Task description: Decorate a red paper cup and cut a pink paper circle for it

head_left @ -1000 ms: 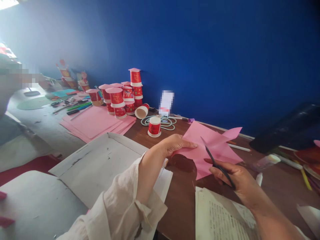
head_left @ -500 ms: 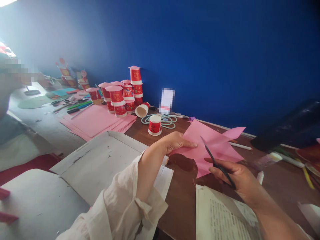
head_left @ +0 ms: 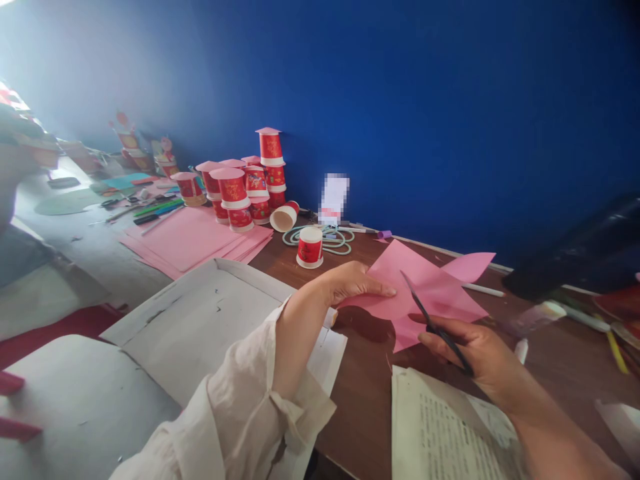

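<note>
My left hand (head_left: pixel 357 283) grips a sheet of pink paper (head_left: pixel 415 283) by its left side, thumb on top. The sheet is partly cut, and a flap (head_left: pixel 470 267) stands up at its right. My right hand (head_left: pixel 470 347) is closed around black-handled scissors (head_left: pixel 429 323). One blade lies over the pink paper, pointing up and left; the other blade is hidden, so I cannot tell how far they are apart. Below the paper lies an opened booklet with printed text (head_left: pixel 450 420). Behind my left hand stands an upside-down red paper cup (head_left: pixel 310 249).
Stacked red cups with pink paper tops (head_left: pixel 234 190) stand near the blue wall (head_left: pixel 425 120). A pile of pink sheets (head_left: pixel 185 240) lies before them, beside a shallow white box lid (head_left: pixel 215 313). A coiled pale cord (head_left: pixel 343 240) is behind the single cup. Another person (head_left: pixel 25 200) is at far left.
The view has shifted very slightly. My hands, the scissors and the pink paper hold nearly the same positions, with the paper's right flap moved a touch to the right.
</note>
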Available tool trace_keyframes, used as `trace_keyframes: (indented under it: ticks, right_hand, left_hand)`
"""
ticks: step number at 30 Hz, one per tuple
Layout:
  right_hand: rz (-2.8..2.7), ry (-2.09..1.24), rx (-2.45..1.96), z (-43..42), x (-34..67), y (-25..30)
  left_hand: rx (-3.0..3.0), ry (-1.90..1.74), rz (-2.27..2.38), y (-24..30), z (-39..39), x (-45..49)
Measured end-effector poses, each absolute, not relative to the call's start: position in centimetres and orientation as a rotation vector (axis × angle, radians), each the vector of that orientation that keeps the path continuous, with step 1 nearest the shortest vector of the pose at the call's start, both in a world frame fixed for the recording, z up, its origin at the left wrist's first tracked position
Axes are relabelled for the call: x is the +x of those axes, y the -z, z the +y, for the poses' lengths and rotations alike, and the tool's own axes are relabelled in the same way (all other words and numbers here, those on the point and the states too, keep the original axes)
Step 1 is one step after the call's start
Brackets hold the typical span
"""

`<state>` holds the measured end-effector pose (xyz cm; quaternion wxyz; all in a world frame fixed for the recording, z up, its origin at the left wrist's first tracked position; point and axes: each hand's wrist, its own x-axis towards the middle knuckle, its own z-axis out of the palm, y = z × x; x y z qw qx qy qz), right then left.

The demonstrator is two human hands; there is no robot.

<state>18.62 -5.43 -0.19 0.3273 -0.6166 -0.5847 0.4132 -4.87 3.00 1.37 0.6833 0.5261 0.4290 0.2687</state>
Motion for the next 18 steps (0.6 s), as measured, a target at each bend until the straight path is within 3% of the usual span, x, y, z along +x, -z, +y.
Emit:
trace_keyframes:
  ticks: [18]
  right_hand:
    - [-1.563, -1.177, -1.633, -4.92, 19.27, -0.45]
  left_hand:
    - [1.213, -0.598, 0.957, -1.20, 3.30, -5.31]
